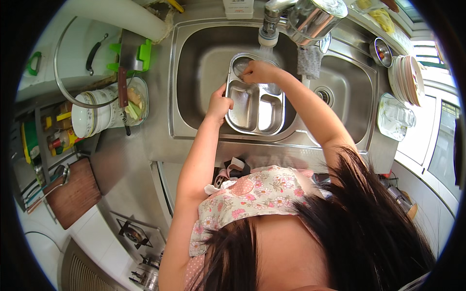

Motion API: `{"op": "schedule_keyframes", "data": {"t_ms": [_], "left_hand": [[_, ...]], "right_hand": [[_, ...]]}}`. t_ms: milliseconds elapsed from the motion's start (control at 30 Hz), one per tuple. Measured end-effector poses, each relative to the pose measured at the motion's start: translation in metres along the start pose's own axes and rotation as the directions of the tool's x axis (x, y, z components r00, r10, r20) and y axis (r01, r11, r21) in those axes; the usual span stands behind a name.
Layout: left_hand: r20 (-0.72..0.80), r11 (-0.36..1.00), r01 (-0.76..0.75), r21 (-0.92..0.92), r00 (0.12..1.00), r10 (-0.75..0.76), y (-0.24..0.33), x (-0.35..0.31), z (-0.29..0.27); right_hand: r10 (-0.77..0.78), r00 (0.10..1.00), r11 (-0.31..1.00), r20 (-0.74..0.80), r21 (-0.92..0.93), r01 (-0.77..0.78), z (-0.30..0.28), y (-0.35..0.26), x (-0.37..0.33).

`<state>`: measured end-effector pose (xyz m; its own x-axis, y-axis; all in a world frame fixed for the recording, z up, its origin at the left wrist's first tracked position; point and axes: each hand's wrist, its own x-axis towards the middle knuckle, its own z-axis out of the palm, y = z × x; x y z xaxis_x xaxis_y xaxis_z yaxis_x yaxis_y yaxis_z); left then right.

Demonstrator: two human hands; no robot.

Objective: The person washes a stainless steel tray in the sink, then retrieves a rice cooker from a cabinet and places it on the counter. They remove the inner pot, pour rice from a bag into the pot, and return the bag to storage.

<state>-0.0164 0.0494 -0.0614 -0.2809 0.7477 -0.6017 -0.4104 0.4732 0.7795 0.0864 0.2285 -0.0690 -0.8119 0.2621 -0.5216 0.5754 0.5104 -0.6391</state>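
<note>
Plates (pixel 406 80) stand rightward; the running faucet (pixel 268 33) hangs by our divided tray (pixel 256 95) over the left basin (pixel 198 58). Our left hand (pixel 221 104) pinches its edge; our right hand (pixel 262 72) curls, fingertips hidden, its grip unclear.

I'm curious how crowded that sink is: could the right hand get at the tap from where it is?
Probably yes: the right hand is close to the tap, with seemingly only running water between, though it is busy at the metal tray.
</note>
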Motion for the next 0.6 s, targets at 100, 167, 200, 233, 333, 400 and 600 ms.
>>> {"op": "schedule_keyframes", "data": {"t_ms": [100,167,200,233,333,400,600], "left_hand": [[0.006,1.0,0.0,0.001,1.0,0.0,0.001,-0.002,0.0],[0.018,0.999,0.021,-0.038,1.0,-0.02,0.001,-0.002,0.001],[0.02,0.996,0.043,-0.076,0.999,-0.042,-0.001,0.0,0.001],[0.023,0.991,0.065,-0.114,0.998,-0.063,-0.002,0.001,0.0],[0.068,0.985,0.062,-0.158,0.996,-0.052,-0.003,0.003,-0.004],[0.095,0.987,0.076,-0.144,0.993,-0.063,-0.002,0.005,-0.003],[0.112,0.986,0.111,-0.127,0.989,-0.097,-0.001,0.002,0.001]], "right_hand": [[-0.021,0.994,0.944,-0.103,-0.33,-0.014,0.004,0.005,-0.013],[-0.07,0.952,0.93,-0.299,-0.364,-0.046,0.017,0.016,-0.009],[-0.091,0.905,0.942,-0.415,-0.332,-0.058,0.022,0.02,-0.005],[-0.106,0.845,0.952,-0.525,-0.298,-0.065,0.027,0.023,-0.001],[-0.159,0.582,0.985,-0.798,-0.171,0.035,0.037,0.023,0.009],[-0.144,0.621,0.982,-0.771,-0.033,0.187,0.033,0.023,0.014],[-0.395,0.668,0.882,-0.63,-0.056,0.468,0.037,0.017,0.017]]}}
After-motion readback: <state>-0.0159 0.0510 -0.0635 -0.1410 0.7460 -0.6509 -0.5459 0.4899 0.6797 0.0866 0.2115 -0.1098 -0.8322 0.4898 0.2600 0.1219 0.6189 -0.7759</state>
